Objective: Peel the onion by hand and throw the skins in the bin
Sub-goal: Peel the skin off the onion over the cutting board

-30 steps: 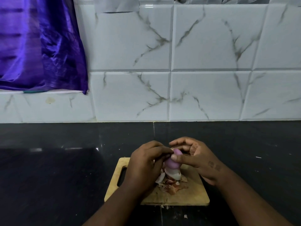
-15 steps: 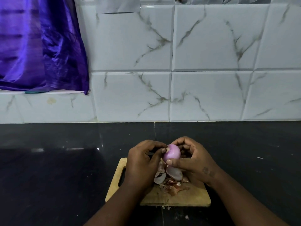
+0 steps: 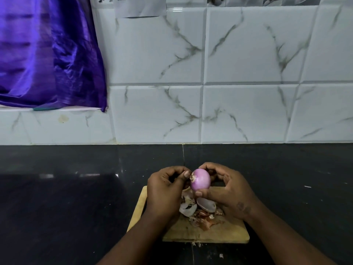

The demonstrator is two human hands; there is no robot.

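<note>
A nearly bare purple onion [image 3: 200, 179] is held above a wooden board [image 3: 206, 232], pinched between thumb and fingers of the right hand [image 3: 227, 190], while the left hand [image 3: 166, 190] nips at its root end. Smooth and likely slippery, it wants a firm hold round its middle. Light, brittle skins [image 3: 198, 209] lie heaped on the board beneath, on a black counter [image 3: 76, 197]. No bin is in sight.

A small, smooth, pale purple peeled onion [image 3: 200, 179] is held up above a wooden cutting board, its rough, pale root end turned to the left. Below it, on the board, lies a loose heap of papery brown and whitish onion skins [image 3: 200, 212], including one curved, cup-shaped pinkish piece. A few tiny scraps, probably skin, lie just past the board's near edge.
</note>
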